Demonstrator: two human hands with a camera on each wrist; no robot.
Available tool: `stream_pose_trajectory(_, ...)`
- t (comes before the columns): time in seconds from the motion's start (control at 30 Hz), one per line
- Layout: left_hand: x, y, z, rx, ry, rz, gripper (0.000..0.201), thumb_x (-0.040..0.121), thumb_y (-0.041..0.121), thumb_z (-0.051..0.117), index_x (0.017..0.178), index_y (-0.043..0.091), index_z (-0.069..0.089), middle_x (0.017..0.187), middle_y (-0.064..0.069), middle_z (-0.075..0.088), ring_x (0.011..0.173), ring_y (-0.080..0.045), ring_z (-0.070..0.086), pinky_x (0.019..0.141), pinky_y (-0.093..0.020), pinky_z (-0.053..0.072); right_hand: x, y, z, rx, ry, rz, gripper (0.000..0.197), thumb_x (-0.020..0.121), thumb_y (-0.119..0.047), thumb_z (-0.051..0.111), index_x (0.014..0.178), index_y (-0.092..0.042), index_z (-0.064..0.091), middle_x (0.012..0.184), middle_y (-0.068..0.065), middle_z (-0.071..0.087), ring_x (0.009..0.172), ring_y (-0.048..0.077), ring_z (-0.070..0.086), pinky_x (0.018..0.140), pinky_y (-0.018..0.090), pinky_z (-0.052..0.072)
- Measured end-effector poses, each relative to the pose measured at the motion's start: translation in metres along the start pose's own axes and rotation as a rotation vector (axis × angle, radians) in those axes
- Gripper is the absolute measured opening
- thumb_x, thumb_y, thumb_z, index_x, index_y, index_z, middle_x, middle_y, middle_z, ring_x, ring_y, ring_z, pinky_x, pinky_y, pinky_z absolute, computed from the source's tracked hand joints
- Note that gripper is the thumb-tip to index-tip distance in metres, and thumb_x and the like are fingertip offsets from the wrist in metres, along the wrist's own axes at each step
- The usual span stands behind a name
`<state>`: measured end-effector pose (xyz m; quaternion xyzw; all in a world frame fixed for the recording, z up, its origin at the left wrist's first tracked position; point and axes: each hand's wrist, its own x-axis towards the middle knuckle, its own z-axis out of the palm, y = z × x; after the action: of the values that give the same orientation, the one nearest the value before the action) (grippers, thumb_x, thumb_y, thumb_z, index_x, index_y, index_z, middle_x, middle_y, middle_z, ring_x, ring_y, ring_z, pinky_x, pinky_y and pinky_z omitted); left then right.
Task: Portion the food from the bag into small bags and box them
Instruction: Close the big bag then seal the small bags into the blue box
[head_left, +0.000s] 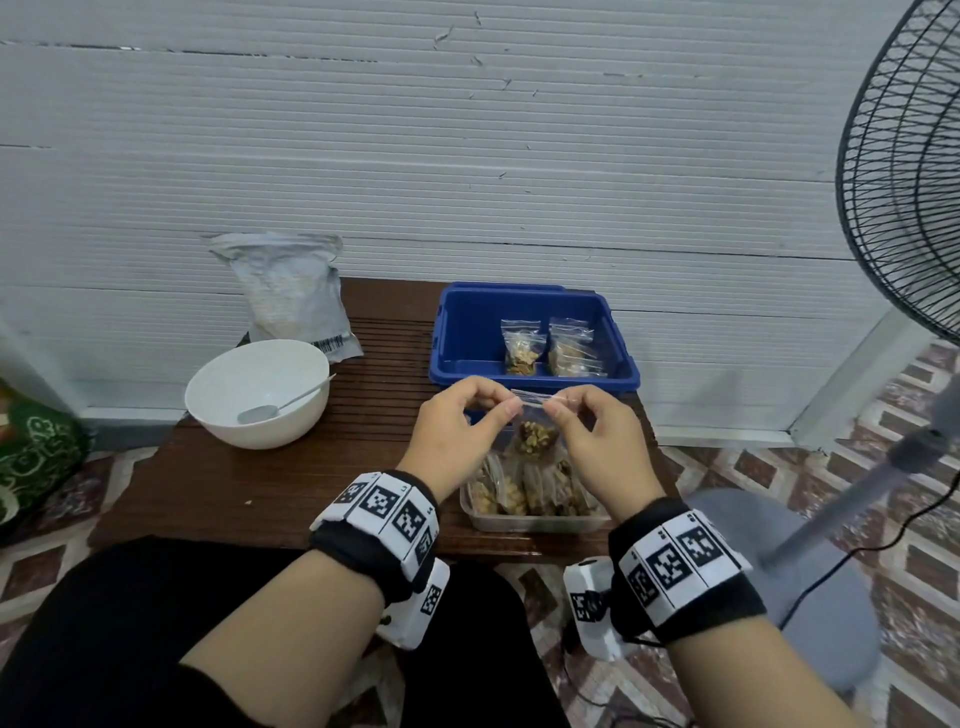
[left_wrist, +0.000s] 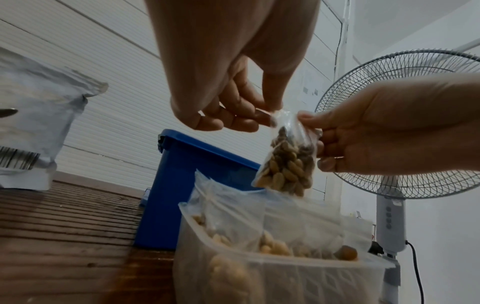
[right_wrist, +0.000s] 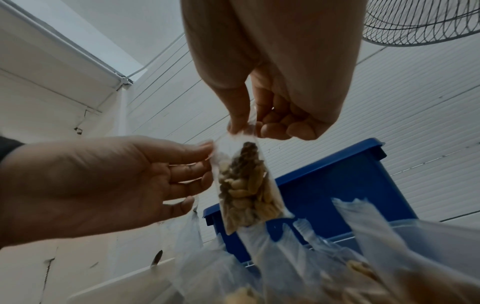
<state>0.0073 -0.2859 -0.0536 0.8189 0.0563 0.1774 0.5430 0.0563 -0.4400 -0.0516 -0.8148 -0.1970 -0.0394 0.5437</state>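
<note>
Both hands held one small bag (head_left: 535, 434) of nuts in the air, above the clear tub (head_left: 535, 519) at the near edge of the counter (head_left: 218, 483). The left hand (head_left: 457, 441) pinched the left end of the bag's top strip between thumb and finger; the right hand (head_left: 597, 447) pinched the right end. Each grip was thus closed on the bag, the other fingers loosely curled.

The strip was drawn taut between the two pinches, with the filled part hanging below. That hold suits pressing the zip seal shut; whether the seal was already closed could not be told.

More filled bags stood upright in the tub, seemingly awaiting sealing. Two bags (head_left: 550, 348) lay in the blue box (head_left: 467, 322) just beyond the hands, so boxing appeared well under way.

The bowl (head_left: 257, 392) with its spoon (head_left: 280, 405) sat to the left, in front of the large bag (head_left: 288, 296) propped against the wall, both untouched.
</note>
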Motion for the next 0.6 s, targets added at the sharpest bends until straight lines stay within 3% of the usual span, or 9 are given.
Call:
stream_pose_trajectory(0.17, 0.001, 0.001, -0.003, 0.002, -0.011, 0.010, 0.006, 0.088, 0.015, 0.066, 0.084, 0.019, 0.068, 0.082, 0.008, 0.067, 0.076, 0.006, 0.058, 0.071, -0.006, 0.041, -0.002, -0.003, -0.002, 0.065, -0.053, 0.009, 0.006, 0.088, -0.018, 0.066, 0.083, -0.020, 0.067, 0.081, -0.008, 0.067, 0.074, -0.006, 0.058, 0.067, 0.005, 0.041)
stream_pose_trajectory(0.33, 0.000, 0.001, -0.004, -0.005, -0.034, 0.027, 0.006, 0.088, 0.016, 0.067, 0.083, 0.019, 0.068, 0.082, 0.007, 0.069, 0.079, 0.001, 0.061, 0.074, -0.007, 0.043, 0.004, -0.003, -0.002, -0.126, -0.054, -0.106, 0.007, 0.088, -0.014, 0.064, 0.081, -0.015, 0.066, 0.079, -0.005, 0.063, 0.076, 0.004, 0.055, 0.068, 0.009, 0.039)
stream_pose_trajectory(0.6, 0.012, 0.005, -0.020, -0.043, -0.004, 0.045, 0.002, 0.086, 0.019, 0.069, 0.086, 0.017, 0.070, 0.083, 0.009, 0.069, 0.074, 0.006, 0.059, 0.067, -0.008, 0.043, 0.030, -0.028, -0.013, -0.294, -0.297, -0.164, 0.009, 0.092, -0.013, 0.059, 0.085, -0.013, 0.065, 0.079, -0.008, 0.063, 0.074, -0.002, 0.055, 0.067, 0.010, 0.039)
